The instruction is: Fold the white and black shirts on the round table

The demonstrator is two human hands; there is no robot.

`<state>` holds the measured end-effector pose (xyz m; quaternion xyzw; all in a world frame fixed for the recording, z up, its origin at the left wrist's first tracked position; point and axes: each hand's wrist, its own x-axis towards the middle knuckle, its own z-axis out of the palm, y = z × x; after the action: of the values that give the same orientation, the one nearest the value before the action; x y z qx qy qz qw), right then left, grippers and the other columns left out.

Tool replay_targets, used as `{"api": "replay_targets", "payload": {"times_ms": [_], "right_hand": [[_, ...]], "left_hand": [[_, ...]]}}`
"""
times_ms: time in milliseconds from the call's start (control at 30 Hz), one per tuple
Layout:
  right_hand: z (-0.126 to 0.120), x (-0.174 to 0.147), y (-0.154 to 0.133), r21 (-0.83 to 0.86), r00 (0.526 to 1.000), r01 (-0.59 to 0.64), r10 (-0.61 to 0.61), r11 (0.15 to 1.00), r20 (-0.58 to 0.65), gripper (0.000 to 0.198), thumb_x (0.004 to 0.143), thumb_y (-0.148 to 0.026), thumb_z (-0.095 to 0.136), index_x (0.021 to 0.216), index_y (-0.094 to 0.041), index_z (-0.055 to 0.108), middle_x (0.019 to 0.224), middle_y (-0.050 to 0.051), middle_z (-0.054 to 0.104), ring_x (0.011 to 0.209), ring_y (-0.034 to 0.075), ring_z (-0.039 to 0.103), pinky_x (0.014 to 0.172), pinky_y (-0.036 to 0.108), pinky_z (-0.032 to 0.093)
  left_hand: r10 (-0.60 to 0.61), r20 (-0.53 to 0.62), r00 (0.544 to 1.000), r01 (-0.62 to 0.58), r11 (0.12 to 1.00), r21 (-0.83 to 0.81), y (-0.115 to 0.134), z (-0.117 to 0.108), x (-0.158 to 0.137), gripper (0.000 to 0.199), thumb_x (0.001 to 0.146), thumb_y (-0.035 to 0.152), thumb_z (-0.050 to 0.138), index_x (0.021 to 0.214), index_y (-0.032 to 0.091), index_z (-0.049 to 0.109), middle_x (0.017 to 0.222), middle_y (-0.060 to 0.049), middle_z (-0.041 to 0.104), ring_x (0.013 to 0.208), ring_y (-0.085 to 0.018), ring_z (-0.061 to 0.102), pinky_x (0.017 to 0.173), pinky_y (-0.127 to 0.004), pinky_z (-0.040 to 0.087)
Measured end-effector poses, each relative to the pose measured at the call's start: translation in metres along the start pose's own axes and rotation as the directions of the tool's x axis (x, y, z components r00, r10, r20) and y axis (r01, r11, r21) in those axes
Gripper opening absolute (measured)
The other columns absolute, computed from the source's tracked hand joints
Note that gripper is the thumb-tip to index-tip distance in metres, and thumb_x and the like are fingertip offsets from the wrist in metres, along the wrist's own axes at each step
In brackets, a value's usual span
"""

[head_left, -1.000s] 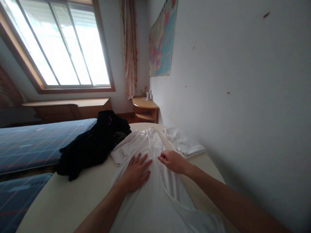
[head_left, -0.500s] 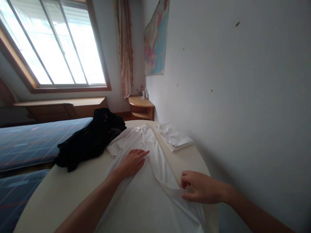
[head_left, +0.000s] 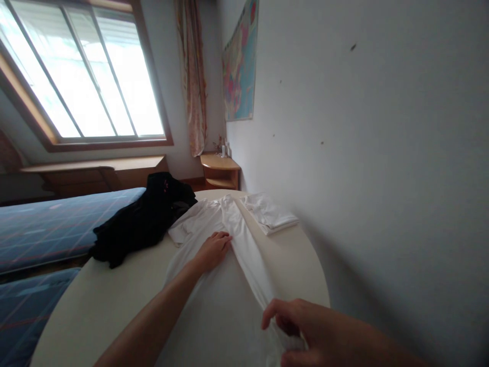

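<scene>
A white shirt (head_left: 214, 311) lies lengthwise over the round table, its narrow far end near the table's back edge and its right side folded inward in a long strip. My left hand (head_left: 216, 250) rests palm down on the middle of the shirt, fingers stretched out beside the fold. At the shirt's near right edge, my right hand (head_left: 301, 326) has its fingers curled round the cloth, with white fabric showing between thumb and fingers. Its lower part runs toward the bottom of the view.
A folded white garment (head_left: 269, 214) lies at the table's back right. Black clothing (head_left: 143, 224) is heaped at the back left, beside a blue plaid mattress (head_left: 49, 224). The cream table (head_left: 76, 316) stands close to the wall (head_left: 382, 178). A wooden corner shelf (head_left: 220, 162) stands behind.
My right hand has moved down and toward me along the shirt's right edge, and the folded strip looks straighter. My left hand stays on the shirt, its fingers now lying flatter.
</scene>
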<state>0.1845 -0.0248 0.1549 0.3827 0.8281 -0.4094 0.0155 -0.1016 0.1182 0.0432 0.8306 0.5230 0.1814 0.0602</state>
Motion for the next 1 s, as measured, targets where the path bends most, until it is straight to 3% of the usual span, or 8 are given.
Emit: {"api": "replay_targets", "payload": {"times_ms": [133,267,500,700,767,867,1000], "right_hand": [[0.02,0.016,0.002,-0.052,0.987,0.081,-0.073,0.995,0.14,0.049,0.075,-0.02,0.068,0.123,-0.029,0.064,0.072,-0.005,0.054,0.063,0.012,0.049,0.057,0.02,0.034],[0.024,0.028,0.004,-0.143,0.98,0.155,-0.133,0.977,0.148,0.04,0.076,-0.022,0.067,0.115,-0.028,0.07,0.074,-0.003,0.059,0.066,0.014,0.053,0.058,0.021,0.036],[0.03,0.044,0.006,-0.152,0.952,0.22,-0.178,0.964,0.251,0.04,0.069,-0.013,0.065,0.106,-0.025,0.076,0.066,-0.004,0.064,0.06,0.012,0.057,0.055,0.018,0.039],[0.038,0.055,0.007,-0.126,0.934,0.264,-0.221,0.956,0.28,0.04,0.071,-0.011,0.066,0.108,-0.023,0.076,0.078,-0.002,0.074,0.066,0.012,0.065,0.058,0.017,0.043],[0.039,0.058,0.005,-0.146,0.938,0.268,-0.224,0.952,0.264,0.037,0.075,-0.016,0.067,0.111,-0.024,0.074,0.077,-0.002,0.074,0.067,0.014,0.067,0.06,0.018,0.044],[0.04,0.064,0.003,-0.238,0.963,0.264,-0.241,0.935,0.122,0.032,0.084,-0.025,0.06,0.113,-0.025,0.073,0.083,0.001,0.076,0.075,0.017,0.07,0.07,0.022,0.048],[0.034,0.075,0.008,-0.34,0.946,0.302,-0.323,0.891,-0.006,0.034,0.079,-0.015,0.055,0.107,-0.024,0.072,0.104,0.004,0.073,0.089,0.019,0.07,0.082,0.025,0.048]], "left_hand": [[-0.006,-0.019,1.0,0.006,1.0,-0.005,0.002,0.002,-0.002,0.039,0.099,0.03,0.039,0.128,0.019,0.064,0.132,-0.009,0.062,0.124,-0.024,0.052,0.108,-0.035,0.04],[-0.022,-0.049,0.999,0.021,1.0,-0.016,0.005,0.002,-0.002,0.039,0.099,0.029,0.04,0.126,0.017,0.065,0.13,-0.009,0.063,0.121,-0.023,0.055,0.107,-0.034,0.042],[-0.127,-0.141,0.982,0.123,0.992,-0.033,0.007,0.003,0.003,0.037,0.099,0.025,0.038,0.116,0.017,0.07,0.12,-0.01,0.068,0.112,-0.024,0.06,0.103,-0.037,0.043],[-0.163,-0.147,0.976,0.16,0.987,-0.036,0.008,0.005,0.006,0.034,0.096,0.023,0.043,0.121,0.022,0.067,0.123,-0.007,0.068,0.116,-0.023,0.059,0.104,-0.035,0.042],[-0.192,-0.149,0.97,0.189,0.981,-0.034,0.009,0.004,0.01,0.037,0.096,0.025,0.044,0.128,0.021,0.063,0.123,-0.008,0.068,0.116,-0.024,0.059,0.103,-0.035,0.043],[-0.241,-0.148,0.959,0.24,0.97,-0.029,0.006,0.004,0.019,0.041,0.097,0.028,0.043,0.136,0.021,0.057,0.126,-0.009,0.067,0.117,-0.025,0.058,0.102,-0.035,0.043],[-0.294,-0.129,0.947,0.294,0.956,-0.016,-0.004,0.008,0.038,0.04,0.098,0.03,0.044,0.132,0.02,0.06,0.13,-0.01,0.065,0.12,-0.026,0.056,0.102,-0.036,0.041]]}}
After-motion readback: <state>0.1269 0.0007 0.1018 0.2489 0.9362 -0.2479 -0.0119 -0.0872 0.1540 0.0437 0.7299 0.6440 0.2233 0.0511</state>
